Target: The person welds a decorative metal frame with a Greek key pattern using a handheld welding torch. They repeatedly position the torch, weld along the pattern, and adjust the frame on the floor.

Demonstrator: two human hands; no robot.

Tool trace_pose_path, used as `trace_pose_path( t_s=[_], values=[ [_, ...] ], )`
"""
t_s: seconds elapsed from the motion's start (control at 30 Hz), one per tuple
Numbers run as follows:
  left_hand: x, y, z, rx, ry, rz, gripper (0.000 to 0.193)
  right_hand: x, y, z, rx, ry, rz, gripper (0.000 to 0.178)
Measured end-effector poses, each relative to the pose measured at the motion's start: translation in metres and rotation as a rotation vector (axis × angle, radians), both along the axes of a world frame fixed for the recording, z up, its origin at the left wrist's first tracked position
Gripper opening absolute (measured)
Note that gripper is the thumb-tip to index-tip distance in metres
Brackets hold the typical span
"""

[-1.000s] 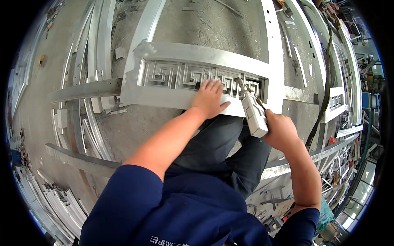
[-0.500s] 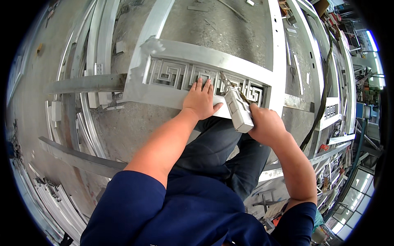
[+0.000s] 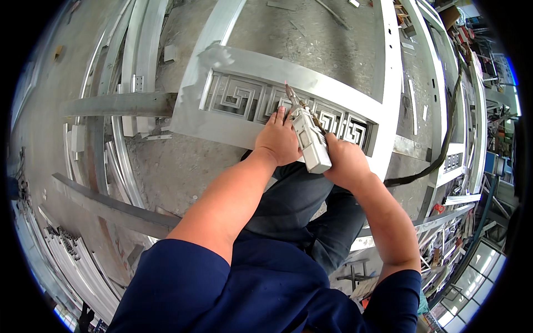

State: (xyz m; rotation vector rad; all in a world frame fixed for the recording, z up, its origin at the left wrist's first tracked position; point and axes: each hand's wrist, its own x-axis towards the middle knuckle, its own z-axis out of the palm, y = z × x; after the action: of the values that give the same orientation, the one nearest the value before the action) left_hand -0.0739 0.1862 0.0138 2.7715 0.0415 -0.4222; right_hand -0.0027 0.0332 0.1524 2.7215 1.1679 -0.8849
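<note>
My right hand (image 3: pixel 348 162) is closed round a boxy white handheld welding gun (image 3: pixel 312 143) with a slim metal nozzle. The nozzle points away from me, its tip over the upper edge of the fretwork panel (image 3: pixel 237 95); whether it touches cannot be told. The panel carries square spiral patterns and sits in a silvery metal frame (image 3: pixel 327 83). My left hand (image 3: pixel 276 140) rests flat on the near rail, fingers stretched onto the pattern just left of the gun, which hides part of that hand. The frame lies over my knees.
A dark cable (image 3: pixel 444 147) runs down the right side towards my right forearm. Grey metal beams (image 3: pixel 119 104) stick out to the left under the frame. Long metal profiles (image 3: pixel 83 272) lie at the lower left; more frames (image 3: pixel 452 166) stand at the right.
The welding gun has moved left along the panel in my right hand, its nozzle now nearer the upper edge and close to my left fingers. My view has shifted slightly.
</note>
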Motion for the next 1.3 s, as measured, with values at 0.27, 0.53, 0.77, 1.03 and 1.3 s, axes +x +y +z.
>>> trace_pose_path(
  t_s=[0.27, 0.53, 0.77, 1.03, 1.3],
  values=[
    [-0.001, 0.004, -0.022, 0.084, 0.112, -0.146, 0.073, -0.005, 0.007, 0.012, 0.039, 0.023, 0.057, 0.029],
    [0.005, -0.001, -0.008, -0.056, 0.010, -0.010, 0.076, 0.000, -0.007, 0.009, 0.004, 0.042, -0.033, 0.028],
    [0.001, -0.002, -0.013, -0.017, -0.064, -0.027, 0.084, 0.001, -0.018, 0.010, -0.002, 0.039, -0.055, 0.029],
    [-0.001, 0.000, -0.014, -0.038, -0.138, -0.025, 0.083, 0.006, -0.013, 0.001, 0.031, 0.059, -0.051, 0.032],
    [-0.001, 0.000, -0.004, 0.001, -0.073, -0.072, 0.084, 0.005, -0.010, -0.011, 0.057, 0.026, -0.051, 0.035]
  ],
)
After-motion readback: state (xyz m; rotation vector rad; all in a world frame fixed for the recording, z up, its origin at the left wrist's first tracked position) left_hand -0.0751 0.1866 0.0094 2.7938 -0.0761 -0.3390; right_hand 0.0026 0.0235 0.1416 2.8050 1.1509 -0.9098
